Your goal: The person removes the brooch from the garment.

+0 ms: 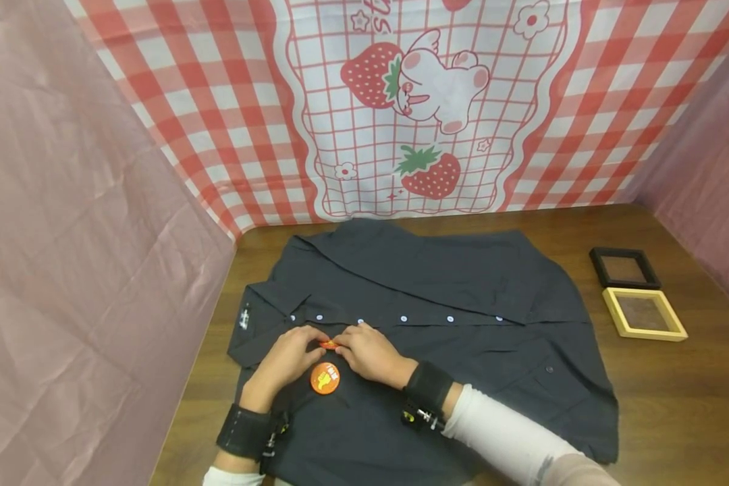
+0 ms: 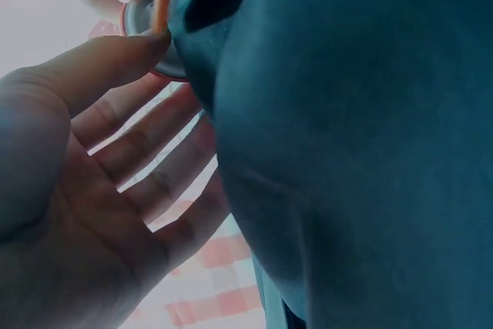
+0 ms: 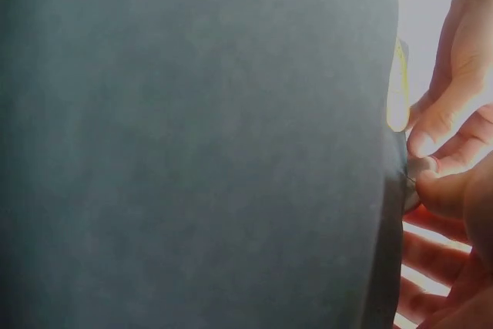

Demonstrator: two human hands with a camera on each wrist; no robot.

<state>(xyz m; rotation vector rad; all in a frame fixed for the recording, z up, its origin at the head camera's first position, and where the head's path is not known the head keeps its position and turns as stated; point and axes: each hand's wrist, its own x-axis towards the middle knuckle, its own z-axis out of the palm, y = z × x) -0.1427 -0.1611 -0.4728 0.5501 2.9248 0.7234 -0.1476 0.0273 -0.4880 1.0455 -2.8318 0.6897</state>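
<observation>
A dark button-up shirt lies spread out, its collar toward the left. My left hand and right hand meet on the front below the button row, both pinching a red-orange pin badge tilted nearly edge-on. In the left wrist view this badge's silver back shows beside a fold of cloth, the left thumb at its edge. A round orange badge with a yellow thumbs-up design sits on the shirt just nearer. The right wrist view is mostly cloth; whether the pin pierces it I cannot tell.
A black square frame and a pale yellow frame lie side by side at the right of the wooden table. A red checked strawberry cloth hangs behind, with pink curtains on both sides.
</observation>
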